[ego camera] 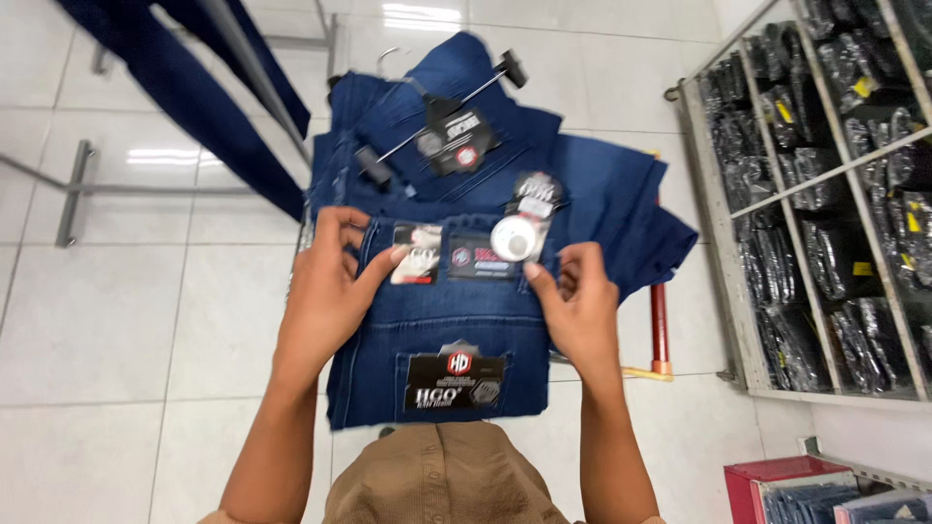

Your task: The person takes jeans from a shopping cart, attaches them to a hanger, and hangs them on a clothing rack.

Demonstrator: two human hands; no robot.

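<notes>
A folded pair of dark blue jeans [447, 330] lies on top of a pile in front of me. My left hand [330, 286] grips its left edge, thumb on a paper tag [417, 254] at the waistband. My right hand [575, 301] holds the right edge, fingertips just below a round white security tag [515, 238]. A black label [454, 380] covers the back pocket. Behind it lie more jeans [456, 146] with a black clip hanger [442, 121] on top.
A wire shelf [825, 194] of black bagged goods stands at the right. More dark blue jeans [184, 87] hang from a metal rack [262, 78] at upper left. A red box [786, 485] of folded jeans sits at lower right. White floor tiles surround the pile.
</notes>
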